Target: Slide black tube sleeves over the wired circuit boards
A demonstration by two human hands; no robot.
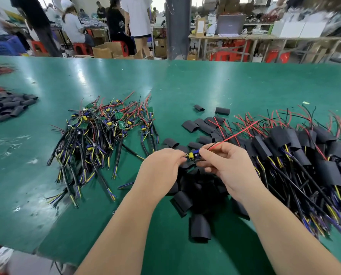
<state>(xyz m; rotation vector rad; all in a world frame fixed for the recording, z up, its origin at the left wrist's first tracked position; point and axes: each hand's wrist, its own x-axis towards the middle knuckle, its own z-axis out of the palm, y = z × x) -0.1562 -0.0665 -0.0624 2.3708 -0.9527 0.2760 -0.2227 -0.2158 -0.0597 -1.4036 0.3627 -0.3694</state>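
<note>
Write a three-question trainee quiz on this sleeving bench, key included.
1. Where does the pile of unsleeved boards lie, seen from the person's hands?
A. To their left
B. To their right
C. Directly under them

2. True or false: the held board, between the left hand and the right hand, already wears a black sleeve.

3. Fill in: the long wire rising from the right hand's grip is coloured ___.

Key: 1 A; 2 false; 3 red.
</note>
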